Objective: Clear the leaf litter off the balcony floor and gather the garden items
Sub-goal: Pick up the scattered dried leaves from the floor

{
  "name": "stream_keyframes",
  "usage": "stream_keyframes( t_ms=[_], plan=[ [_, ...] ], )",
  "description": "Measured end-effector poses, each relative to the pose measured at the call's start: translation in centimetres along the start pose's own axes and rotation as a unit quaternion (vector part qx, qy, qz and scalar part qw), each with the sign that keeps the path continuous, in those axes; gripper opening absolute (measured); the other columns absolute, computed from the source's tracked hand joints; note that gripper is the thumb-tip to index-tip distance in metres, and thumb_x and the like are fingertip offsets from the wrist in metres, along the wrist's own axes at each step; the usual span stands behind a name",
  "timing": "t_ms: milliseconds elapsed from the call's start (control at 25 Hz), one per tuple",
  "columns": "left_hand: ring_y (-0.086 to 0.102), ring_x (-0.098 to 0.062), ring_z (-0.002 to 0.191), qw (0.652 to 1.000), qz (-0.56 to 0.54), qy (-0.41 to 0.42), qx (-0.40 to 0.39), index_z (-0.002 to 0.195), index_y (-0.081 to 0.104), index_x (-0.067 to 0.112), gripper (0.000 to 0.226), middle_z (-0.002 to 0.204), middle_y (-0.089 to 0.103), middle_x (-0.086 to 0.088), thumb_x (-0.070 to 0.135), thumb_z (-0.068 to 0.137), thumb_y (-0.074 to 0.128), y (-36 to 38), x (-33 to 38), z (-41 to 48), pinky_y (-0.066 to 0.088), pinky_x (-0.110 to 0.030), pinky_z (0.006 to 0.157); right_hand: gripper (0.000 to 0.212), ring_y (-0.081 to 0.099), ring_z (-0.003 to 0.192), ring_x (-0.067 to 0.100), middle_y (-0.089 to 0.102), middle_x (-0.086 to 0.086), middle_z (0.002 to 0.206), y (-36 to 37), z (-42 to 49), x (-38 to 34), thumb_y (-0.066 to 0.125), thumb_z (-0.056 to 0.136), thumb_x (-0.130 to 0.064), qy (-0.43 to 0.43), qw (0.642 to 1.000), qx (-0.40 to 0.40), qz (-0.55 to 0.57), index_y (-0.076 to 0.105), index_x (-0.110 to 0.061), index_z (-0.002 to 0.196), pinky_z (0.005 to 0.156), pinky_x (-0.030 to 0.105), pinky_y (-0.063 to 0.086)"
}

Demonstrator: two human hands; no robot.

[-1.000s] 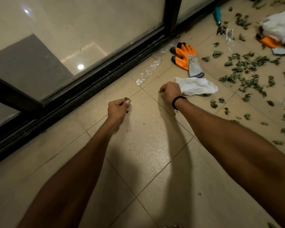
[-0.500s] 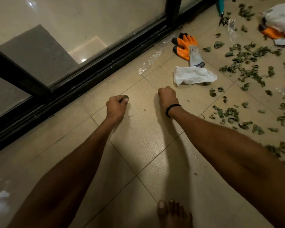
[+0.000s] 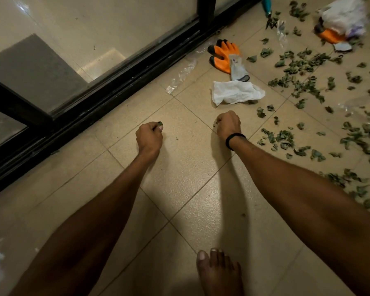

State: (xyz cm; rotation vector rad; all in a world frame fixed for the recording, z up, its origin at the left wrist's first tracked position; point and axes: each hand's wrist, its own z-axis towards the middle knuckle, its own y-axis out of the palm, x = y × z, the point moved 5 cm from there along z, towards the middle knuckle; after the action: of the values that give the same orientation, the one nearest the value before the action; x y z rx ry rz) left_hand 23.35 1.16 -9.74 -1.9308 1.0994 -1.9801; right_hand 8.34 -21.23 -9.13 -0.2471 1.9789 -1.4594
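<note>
Hands work low over the tiled floor point(image 3: 179, 184), near the sliding-door track point(image 3: 115, 86). Your left hand point(image 3: 149, 136) is clenched, with a small leaf piece point(image 3: 160, 123) pinched between thumb and forefinger. Your right hand point(image 3: 228, 123) is curled, and a leaf scrap point(image 3: 215, 124) shows at its fingertips. Whether it grips that scrap or only touches it cannot be told.

Most of the leaf litter point(image 3: 303, 65) lies far right, well apart from the left hand. A nearer cluster point(image 3: 284, 138) sits just right of your right wrist. An orange glove point(image 3: 223, 53) and a white cloth point(image 3: 235, 91) lie beyond the hands.

The step in hand appears to be picking up stray fragments one at a time. Finish these strays, then use the edge of a flat palm to draw the scatter into one heap, working rightward from the track. Lift the glove and cloth first, since leaves may hide beneath them. Keep your bare foot point(image 3: 219, 272) off the litter.
</note>
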Motion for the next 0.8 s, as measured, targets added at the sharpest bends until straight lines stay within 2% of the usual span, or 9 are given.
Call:
stream_keyframes(
  t_ms=[160,240,400,480,560,640,760,800],
  plan=[
    [0.064,-0.014,0.094,1.0,0.019,-0.011,0.022,0.106,0.075,0.004,0.019,0.103,0.074,-0.007,0.013,0.097,0.061,-1.2,-0.8,0.0,0.047,-0.024,0.086,0.028,0.055,0.106,0.032,0.055,0.02,0.117,2.0,-1.6,-2.6,0.04,0.092,0.011,-0.074,0.996,-0.012,-0.055,0.065,0.003,0.102,0.082,0.031,0.045],
    [0.063,-0.015,0.094,0.999,0.023,-0.016,0.029,0.107,0.075,0.004,0.02,0.104,0.074,-0.008,0.013,0.097,0.061,-1.6,-1.1,-0.1,0.047,-0.025,0.087,0.031,0.055,0.104,0.033,0.056,0.021,0.115,2.6,-2.3,-3.2,0.037,0.092,0.013,-0.095,0.992,-0.007,-0.082,0.065,0.003,0.103,0.074,0.03,0.04],
    [0.067,-0.019,0.093,0.999,0.021,-0.028,0.035,0.104,0.077,0.007,0.018,0.097,0.075,-0.006,0.015,0.097,0.061,-2.5,-2.1,-0.2,0.052,-0.03,0.087,0.033,0.054,0.102,0.033,0.055,0.021,0.111,2.8,-2.8,-4.1,0.034,0.091,0.016,-0.08,0.992,0.012,-0.094,0.062,0.003,0.102,0.071,0.032,0.04],
    [0.067,-0.018,0.092,0.998,0.018,-0.037,0.041,0.105,0.077,0.008,0.018,0.097,0.075,-0.005,0.015,0.097,0.062,-3.1,-2.4,-0.3,0.052,-0.028,0.085,0.032,0.053,0.088,0.027,0.052,0.015,0.093,2.7,-3.0,-4.6,0.032,0.089,0.016,-0.07,0.994,0.01,-0.081,0.056,-0.002,0.08,0.06,0.03,0.033],
    [0.066,-0.016,0.092,0.998,0.017,-0.041,0.046,0.109,0.075,0.008,0.02,0.1,0.075,-0.004,0.014,0.097,0.061,-3.6,-2.7,-0.5,0.05,-0.026,0.084,0.036,0.044,0.073,0.019,0.041,0.003,0.073,2.6,-2.9,-5.4,0.033,0.082,0.016,-0.06,0.996,0.0,-0.059,0.039,-0.013,0.062,0.05,0.029,0.023],
    [0.065,-0.015,0.091,0.998,0.021,-0.041,0.048,0.108,0.075,0.005,0.019,0.099,0.074,-0.005,0.014,0.098,0.061,-3.8,-3.1,-0.9,0.051,-0.027,0.084,0.033,0.041,0.067,0.015,0.034,-0.002,0.063,3.2,-3.1,-6.7,0.035,0.079,0.016,-0.077,0.996,-0.024,-0.038,0.043,-0.011,0.062,0.051,0.028,0.027],
    [0.062,-0.011,0.091,0.997,0.023,-0.05,0.058,0.11,0.074,0.004,0.02,0.104,0.074,-0.006,0.013,0.098,0.06,-4.2,-3.7,-1.5,0.049,-0.025,0.085,0.029,0.049,0.066,0.017,0.048,0.006,0.067,4.9,-4.7,-9.3,0.039,0.08,0.014,-0.125,0.99,-0.057,-0.016,0.061,-0.001,0.067,0.058,0.035,0.044],
    [0.06,-0.01,0.091,0.996,0.025,-0.054,0.061,0.112,0.073,0.005,0.021,0.105,0.074,-0.006,0.013,0.098,0.06,-4.3,-3.9,-1.6,0.045,-0.022,0.084,0.028,0.05,0.068,0.017,0.049,0.007,0.07,5.4,-5.5,-10.4,0.04,0.08,0.014,-0.145,0.987,-0.068,-0.017,0.062,0.0,0.069,0.06,0.037,0.045]
  ],
)
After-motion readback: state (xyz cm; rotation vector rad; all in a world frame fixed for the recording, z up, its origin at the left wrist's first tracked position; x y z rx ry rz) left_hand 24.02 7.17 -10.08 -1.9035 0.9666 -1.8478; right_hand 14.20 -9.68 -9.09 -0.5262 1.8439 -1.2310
